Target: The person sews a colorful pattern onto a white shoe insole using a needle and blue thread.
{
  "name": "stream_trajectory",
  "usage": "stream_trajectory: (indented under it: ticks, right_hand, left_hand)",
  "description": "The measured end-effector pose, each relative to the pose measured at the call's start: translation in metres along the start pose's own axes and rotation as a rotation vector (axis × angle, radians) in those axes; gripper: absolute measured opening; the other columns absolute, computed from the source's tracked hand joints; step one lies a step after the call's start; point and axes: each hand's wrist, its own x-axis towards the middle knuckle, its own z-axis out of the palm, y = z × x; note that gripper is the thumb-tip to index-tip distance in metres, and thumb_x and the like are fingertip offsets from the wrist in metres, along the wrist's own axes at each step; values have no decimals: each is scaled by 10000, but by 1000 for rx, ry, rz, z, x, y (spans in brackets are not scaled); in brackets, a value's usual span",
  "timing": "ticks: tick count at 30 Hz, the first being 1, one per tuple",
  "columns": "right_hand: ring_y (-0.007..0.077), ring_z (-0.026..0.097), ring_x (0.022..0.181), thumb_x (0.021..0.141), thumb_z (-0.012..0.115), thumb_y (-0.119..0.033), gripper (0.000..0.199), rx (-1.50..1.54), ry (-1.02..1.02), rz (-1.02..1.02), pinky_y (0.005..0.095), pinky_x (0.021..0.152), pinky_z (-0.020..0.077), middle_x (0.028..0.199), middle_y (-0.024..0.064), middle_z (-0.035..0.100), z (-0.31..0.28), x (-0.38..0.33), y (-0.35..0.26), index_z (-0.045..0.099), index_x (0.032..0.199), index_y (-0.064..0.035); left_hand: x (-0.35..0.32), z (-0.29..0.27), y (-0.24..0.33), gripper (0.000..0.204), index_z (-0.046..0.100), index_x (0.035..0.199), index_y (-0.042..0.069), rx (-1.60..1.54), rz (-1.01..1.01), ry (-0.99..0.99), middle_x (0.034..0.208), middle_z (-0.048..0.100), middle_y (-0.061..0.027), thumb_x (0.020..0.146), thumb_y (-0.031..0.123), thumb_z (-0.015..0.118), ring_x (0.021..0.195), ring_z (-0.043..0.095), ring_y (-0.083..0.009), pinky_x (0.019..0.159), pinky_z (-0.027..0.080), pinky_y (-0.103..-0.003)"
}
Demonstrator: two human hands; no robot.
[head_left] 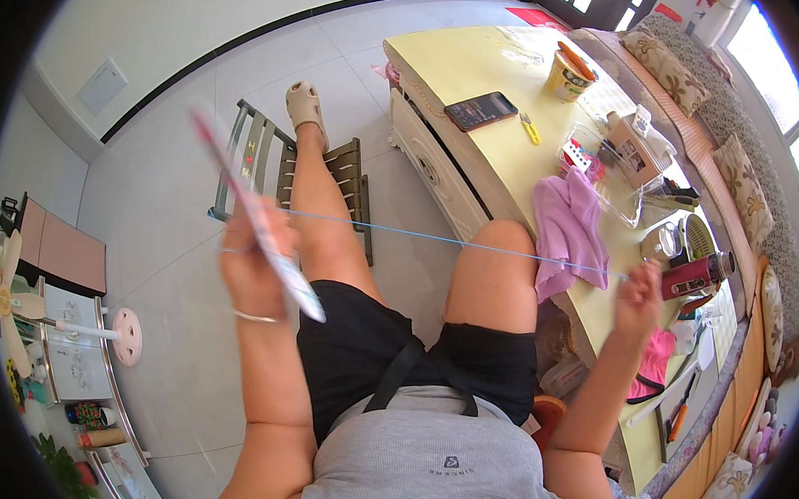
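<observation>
My left hand (260, 261), raised over my left leg, is closed around a long, thin, flat piece (283, 272), reddish at its far end and whitish at the near one. Motion blurs it, so its kind is unclear. A light blue string (417, 232) runs taut from that hand across both thighs to my right hand (639, 300). The fingers of my right hand are pinched on the string's other end, over the right-hand table (448, 62). Below the string, a lilac towel (568, 227) hangs over the table edge.
A phone (481, 111), a yellow cutter (530, 129), a paper cup (571, 73) and a maroon thermos (695, 276) stand or lie on the table. My outstretched foot rests at a folding stool (346, 175). A white fan (126, 336) is at far left, a sofa (717, 97) beyond the table.
</observation>
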Motion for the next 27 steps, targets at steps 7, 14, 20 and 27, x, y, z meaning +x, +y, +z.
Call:
stream_trajectory:
  ticks: [7, 14, 20, 27]
  right_hand:
    - [43, 343, 554, 969, 519, -75, 108, -534, 355, -528, 177, 427, 250, 761, -8, 496, -13, -13, -42, 578, 1054, -44]
    - [116, 517, 561, 866, 626, 7, 85, -1224, -451, -386, 263, 508, 407, 705, 36, 578, 131, -83, 144, 639, 944, -25]
    - [215, 654, 627, 824, 647, 37, 113, -1139, -693, -451, 303, 562, 517, 757, 82, 643, 161, -98, 177, 621, 922, -11]
    - [201, 675, 655, 811, 644, 48, 124, -1144, -723, -420, 297, 579, 539, 760, 83, 640, 160, -100, 182, 608, 917, -6]
  left_hand:
    - [-4, 1, -23, 228, 518, 1072, -18, -315, -219, 20, 816, 520, -58, 914, 139, 567, 611, 502, -147, 552, 449, -274]
    - [-42, 33, -110, 316, 468, 1141, -40, -672, -783, -140, 778, 477, -73, 906, 168, 513, 578, 484, -149, 518, 418, -269]
    - [-49, 37, -121, 259, 462, 1014, 8, -641, -841, -143, 687, 474, -32, 899, 226, 541, 499, 497, -126, 456, 423, -243]
    - [-53, 35, -124, 218, 431, 910, 53, -609, -839, -91, 660, 463, -18, 895, 247, 530, 449, 468, -105, 408, 408, -213]
